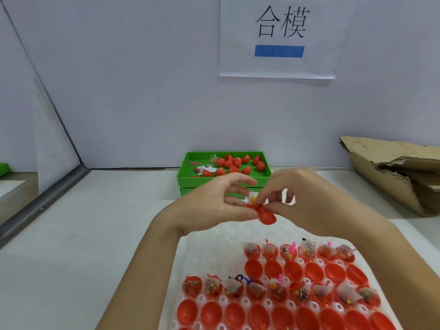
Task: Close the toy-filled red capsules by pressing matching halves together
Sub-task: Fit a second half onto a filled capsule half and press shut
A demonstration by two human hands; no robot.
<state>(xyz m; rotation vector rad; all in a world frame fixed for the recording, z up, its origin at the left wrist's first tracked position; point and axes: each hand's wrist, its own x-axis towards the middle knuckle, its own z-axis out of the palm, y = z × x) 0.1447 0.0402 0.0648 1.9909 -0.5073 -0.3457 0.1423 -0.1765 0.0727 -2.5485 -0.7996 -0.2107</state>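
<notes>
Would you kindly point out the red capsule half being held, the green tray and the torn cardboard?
red capsule half [267, 216]: head view, on its rounded outer shell.
green tray [183, 173]: head view, on its left wall.
torn cardboard [381, 172]: head view, on its flat top flap.

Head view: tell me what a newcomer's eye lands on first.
Both hands meet mid-frame: the left hand and right hand pinch a red capsule half with a small toy packet poking out. Below, a white tray holds rows of red halves, some stuffed with toys. Behind sits a green tray of loose red capsules.
</notes>
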